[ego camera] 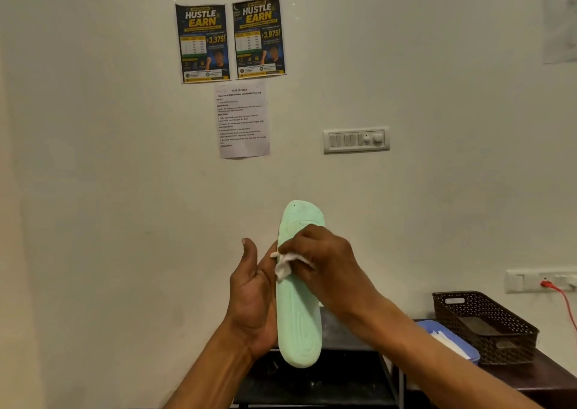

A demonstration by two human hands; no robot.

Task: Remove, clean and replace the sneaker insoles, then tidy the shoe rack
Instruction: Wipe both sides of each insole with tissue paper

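A mint-green insole (299, 324) stands upright in front of me, toe end up, before the wall. My left hand (251, 296) supports it from behind on its left side, palm open toward me and thumb raised; its fingers are hidden behind the insole. My right hand (324, 265) pinches a crumpled white wipe (284, 265) and presses it against the upper middle of the insole. No sneaker is in view.
A black rack or table top (327, 380) lies below the hands. To the right, a dark wooden table (537, 377) carries a brown perforated basket (487, 324) and a blue tray (449, 337) with white wipes. A red cable (562, 296) hangs from a wall socket.
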